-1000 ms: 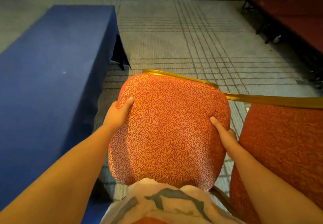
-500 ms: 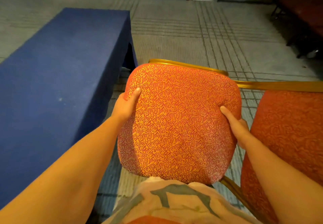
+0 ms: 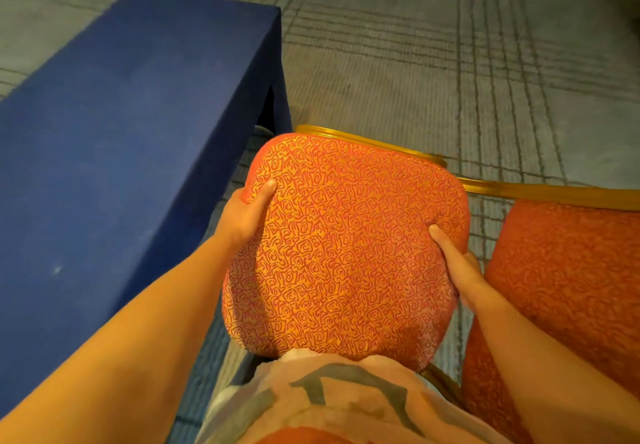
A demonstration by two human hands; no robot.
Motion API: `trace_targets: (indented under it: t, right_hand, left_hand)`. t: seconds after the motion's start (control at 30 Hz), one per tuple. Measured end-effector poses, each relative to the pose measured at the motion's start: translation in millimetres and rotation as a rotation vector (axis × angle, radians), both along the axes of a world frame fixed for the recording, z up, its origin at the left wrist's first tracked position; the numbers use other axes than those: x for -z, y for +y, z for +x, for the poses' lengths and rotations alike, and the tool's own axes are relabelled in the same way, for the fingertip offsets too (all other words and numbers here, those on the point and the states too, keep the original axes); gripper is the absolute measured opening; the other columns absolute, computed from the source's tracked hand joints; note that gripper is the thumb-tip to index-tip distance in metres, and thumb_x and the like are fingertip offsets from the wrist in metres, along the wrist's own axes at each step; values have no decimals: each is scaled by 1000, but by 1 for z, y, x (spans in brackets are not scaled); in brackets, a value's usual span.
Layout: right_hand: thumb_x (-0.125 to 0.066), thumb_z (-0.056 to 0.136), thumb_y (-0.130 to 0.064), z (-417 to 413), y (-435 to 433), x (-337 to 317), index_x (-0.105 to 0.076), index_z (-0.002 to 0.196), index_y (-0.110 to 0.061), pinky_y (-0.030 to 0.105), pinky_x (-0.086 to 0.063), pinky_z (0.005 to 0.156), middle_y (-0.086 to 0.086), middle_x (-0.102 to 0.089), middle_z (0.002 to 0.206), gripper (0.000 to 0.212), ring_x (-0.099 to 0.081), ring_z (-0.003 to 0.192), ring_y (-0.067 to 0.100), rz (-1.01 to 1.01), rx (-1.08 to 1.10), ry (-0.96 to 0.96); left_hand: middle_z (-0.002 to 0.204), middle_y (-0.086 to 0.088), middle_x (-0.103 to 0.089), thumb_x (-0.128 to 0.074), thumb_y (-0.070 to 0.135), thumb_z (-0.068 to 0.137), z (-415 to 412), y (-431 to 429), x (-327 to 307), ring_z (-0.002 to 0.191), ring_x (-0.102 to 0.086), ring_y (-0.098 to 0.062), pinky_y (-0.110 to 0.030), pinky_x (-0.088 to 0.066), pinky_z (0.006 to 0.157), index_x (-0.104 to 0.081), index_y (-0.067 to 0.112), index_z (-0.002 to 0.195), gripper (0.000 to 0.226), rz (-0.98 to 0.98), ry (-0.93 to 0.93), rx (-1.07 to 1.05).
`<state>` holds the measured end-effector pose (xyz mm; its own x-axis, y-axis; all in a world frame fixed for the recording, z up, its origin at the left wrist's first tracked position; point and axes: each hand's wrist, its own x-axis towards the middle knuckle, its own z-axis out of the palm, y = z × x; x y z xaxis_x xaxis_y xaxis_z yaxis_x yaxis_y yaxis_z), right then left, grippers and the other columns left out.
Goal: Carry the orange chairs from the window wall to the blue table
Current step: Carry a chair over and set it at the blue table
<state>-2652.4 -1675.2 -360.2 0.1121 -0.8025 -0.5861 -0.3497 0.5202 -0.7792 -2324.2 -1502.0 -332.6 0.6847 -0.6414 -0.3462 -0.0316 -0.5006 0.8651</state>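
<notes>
An orange chair point(image 3: 346, 246) with a swirl-patterned cushion and a gold frame fills the middle of the head view, right in front of my body. My left hand point(image 3: 244, 213) grips its left edge, thumb on top of the cushion. My right hand point(image 3: 457, 267) grips the right edge the same way. The fingers of both hands are hidden under the cushion. The blue table point(image 3: 121, 138), draped in dark blue cloth, runs along the left, its near corner just beyond the chair.
A second orange chair point(image 3: 568, 270) with a gold rail stands close on the right, almost touching the one I hold. Grey carpet point(image 3: 398, 62) with a line pattern stretches ahead and to the right.
The view has tilted downward and the chair has come closer to the blue table's corner. Both hands keep the same grip on the cushion's edges.
</notes>
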Motion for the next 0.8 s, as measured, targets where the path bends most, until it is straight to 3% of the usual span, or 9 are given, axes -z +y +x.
trace_targets:
  t: [0.1, 0.23, 0.37, 0.5, 0.67, 0.8]
  right_hand:
    - [-78, 59, -65, 42, -48, 14, -67, 109, -23, 27, -49, 79, -7, -70, 87, 66, -66, 82, 10, 40, -6, 18]
    - [-78, 63, -63, 106, -112, 25, -65, 109, -26, 24, -49, 79, -7, -70, 90, 60, -67, 82, 9, 25, -2, 36]
    - [-80, 64, -58, 166, -162, 21, -64, 83, -24, 19, -47, 68, -19, -67, 73, 42, -65, 67, 0, 27, 17, 45]
    - [-78, 69, -58, 222, -230, 27, -64, 87, -26, 22, -47, 66, -10, -67, 85, 39, -64, 79, 7, 38, 24, 117]
    - [-78, 65, -62, 255, -293, 51, -65, 105, -27, 25, -49, 68, -7, -68, 90, 55, -65, 85, 13, 107, -11, 138]
    - [-78, 65, -61, 277, -342, 92, -64, 108, -29, 24, -49, 68, -10, -68, 91, 55, -65, 87, 12, 166, -43, 146]
  left_hand:
    - [107, 1, -70, -48, 75, 80, 42, -46, 14, 94, -65, -16, -37, -47, 89, -62, 23, 121, 68, 26, 27, 7]
    - [111, 0, -69, -47, 77, 78, 107, -115, 28, 97, -65, -19, -39, -48, 91, -60, 23, 124, 72, 52, 60, 28]
    - [100, 9, -70, -47, 79, 76, 167, -166, 28, 89, -66, -11, -27, -46, 75, -63, 29, 116, 65, 61, 64, 7]
    - [86, 16, -68, -50, 77, 76, 221, -235, 44, 80, -64, -4, -19, -42, 63, -65, 36, 96, 49, 112, 91, -31]
    - [99, 5, -67, -50, 78, 74, 254, -298, 81, 82, -61, -6, -25, -43, 71, -64, 21, 117, 73, 187, 157, -84]
    - [86, 15, -63, -53, 81, 67, 270, -339, 129, 78, -60, -4, -22, -41, 64, -62, 27, 103, 66, 259, 189, -140]
